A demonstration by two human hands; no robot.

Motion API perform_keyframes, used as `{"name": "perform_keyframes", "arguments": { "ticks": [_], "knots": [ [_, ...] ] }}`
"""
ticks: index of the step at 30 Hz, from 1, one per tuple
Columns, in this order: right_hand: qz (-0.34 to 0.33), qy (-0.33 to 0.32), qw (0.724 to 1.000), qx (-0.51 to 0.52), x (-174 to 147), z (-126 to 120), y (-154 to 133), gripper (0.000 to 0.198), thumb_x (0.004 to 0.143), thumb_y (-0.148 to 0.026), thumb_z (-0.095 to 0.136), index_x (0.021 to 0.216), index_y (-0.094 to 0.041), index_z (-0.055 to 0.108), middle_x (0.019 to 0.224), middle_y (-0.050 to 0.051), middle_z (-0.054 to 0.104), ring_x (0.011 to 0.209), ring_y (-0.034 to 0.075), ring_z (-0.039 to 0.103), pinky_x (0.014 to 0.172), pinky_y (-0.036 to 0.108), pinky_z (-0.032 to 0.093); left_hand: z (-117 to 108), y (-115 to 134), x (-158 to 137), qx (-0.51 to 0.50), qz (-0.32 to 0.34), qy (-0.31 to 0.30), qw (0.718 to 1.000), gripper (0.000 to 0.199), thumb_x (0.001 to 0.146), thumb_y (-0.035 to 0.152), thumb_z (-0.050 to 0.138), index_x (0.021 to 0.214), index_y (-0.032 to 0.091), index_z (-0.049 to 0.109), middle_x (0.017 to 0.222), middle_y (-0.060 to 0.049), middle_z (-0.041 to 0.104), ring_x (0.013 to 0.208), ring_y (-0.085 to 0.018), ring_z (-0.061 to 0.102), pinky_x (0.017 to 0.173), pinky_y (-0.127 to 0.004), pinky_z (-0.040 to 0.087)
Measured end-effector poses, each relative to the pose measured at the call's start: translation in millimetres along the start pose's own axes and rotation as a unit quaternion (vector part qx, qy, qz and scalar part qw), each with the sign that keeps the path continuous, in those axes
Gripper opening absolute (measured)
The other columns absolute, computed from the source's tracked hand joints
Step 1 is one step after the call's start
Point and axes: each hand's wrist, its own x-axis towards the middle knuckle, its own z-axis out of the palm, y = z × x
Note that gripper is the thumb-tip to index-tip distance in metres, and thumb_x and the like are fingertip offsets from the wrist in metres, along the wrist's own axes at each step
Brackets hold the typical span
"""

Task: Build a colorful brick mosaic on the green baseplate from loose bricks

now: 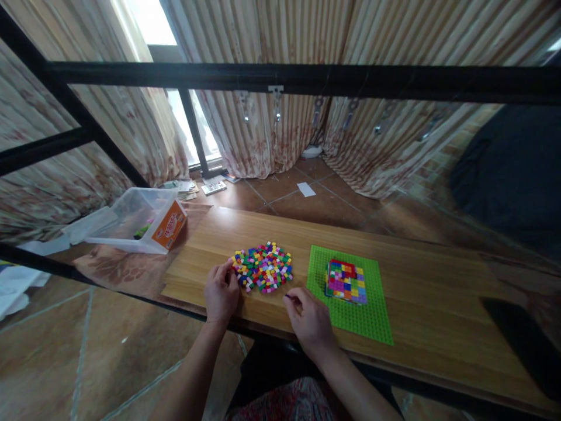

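Note:
A loose pile of small multicoloured building bricks (265,268) lies on the wooden board. At the pile's left edge is my left hand (221,293), fingers curled with the tips against the bricks; what they hold, if anything, is hidden. My right hand (310,320) is closed in a pinch between the pile and the green baseplate (379,318), with a small dark brick (288,296) showing at its fingertips. On the baseplate stands a blocky build of coloured bricks (346,285), with a red section at its far side.
A clear plastic box (131,219) with an orange label stands beyond the board's left end. A dark flat object (521,339) lies at the right end of the wooden board (438,304). A black metal bar (307,79) crosses ahead, with curtains behind it.

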Motion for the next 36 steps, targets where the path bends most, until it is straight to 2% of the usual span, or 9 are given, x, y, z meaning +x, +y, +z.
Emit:
{"name": "perform_keyframes", "arguments": {
  "ticks": [3,7,10,15,19,28,36],
  "knots": [
    [0.033,0.012,0.997,0.062,-7,-22,5,0.012,0.087,-0.027,0.053,0.083,-0.023,0.064,0.078,0.001,0.067,0.070,0.015,0.063,0.067,0.026,0.048,1,-1,0,0.002,0.000,0.001,1.000,0.026,0.086,0.027,0.047,0.101,0.019,0.067,0.094,-0.007,0.066,0.090,-0.021,0.062,0.082,-0.034,0.049],
    [0.061,0.055,0.992,0.093,-14,-53,22,0.014,0.086,-0.033,0.057,0.086,-0.024,0.069,0.087,0.002,0.070,0.080,0.017,0.066,0.073,0.029,0.051,1,-3,1,0.003,0.002,0.000,1.000,0.026,0.086,0.029,0.048,0.101,0.019,0.067,0.094,-0.007,0.067,0.088,-0.021,0.062,0.082,-0.034,0.049],
    [0.084,0.105,0.988,0.078,-15,-76,42,0.019,0.085,-0.038,0.058,0.090,-0.025,0.071,0.095,0.004,0.071,0.089,0.020,0.066,0.080,0.034,0.051,1,-2,2,0.011,0.002,0.002,1.000,0.026,0.085,0.029,0.048,0.100,0.019,0.067,0.094,-0.007,0.067,0.088,-0.021,0.062,0.081,-0.034,0.049],
    [0.123,0.164,0.978,0.024,-5,-102,67,0.027,0.084,-0.041,0.054,0.092,-0.022,0.072,0.098,0.008,0.071,0.089,0.023,0.066,0.080,0.038,0.051,0,-1,2,0.023,0.004,0.002,1.000,0.026,0.085,0.029,0.049,0.101,0.019,0.067,0.094,-0.007,0.067,0.089,-0.021,0.062,0.081,-0.034,0.049],
    [0.119,0.160,0.980,-0.018,8,-106,73,0.031,0.084,-0.041,0.052,0.094,-0.020,0.071,0.098,0.009,0.072,0.086,0.023,0.067,0.081,0.040,0.051,0,-2,3,0.035,0.010,0.001,0.999,0.027,0.086,0.028,0.049,0.102,0.018,0.067,0.095,-0.008,0.067,0.089,-0.021,0.062,0.082,-0.034,0.050],
    [0.090,0.107,0.988,-0.069,23,-102,78,0.027,0.083,-0.041,0.050,0.089,-0.022,0.069,0.090,0.005,0.072,0.081,0.022,0.066,0.077,0.037,0.050,1,-2,3,0.042,0.014,0.006,0.999,0.027,0.086,0.029,0.049,0.102,0.018,0.068,0.094,-0.007,0.067,0.090,-0.021,0.063,0.083,-0.033,0.050],
    [0.125,0.111,0.984,-0.056,21,-100,81,0.028,0.081,-0.045,0.054,0.086,-0.023,0.070,0.087,0.004,0.072,0.076,0.021,0.064,0.075,0.036,0.049,0,0,3,0.040,0.006,0.003,0.999,0.028,0.086,0.029,0.049,0.102,0.016,0.068,0.096,-0.008,0.067,0.091,-0.022,0.063,0.083,-0.034,0.050]
  ]
}}
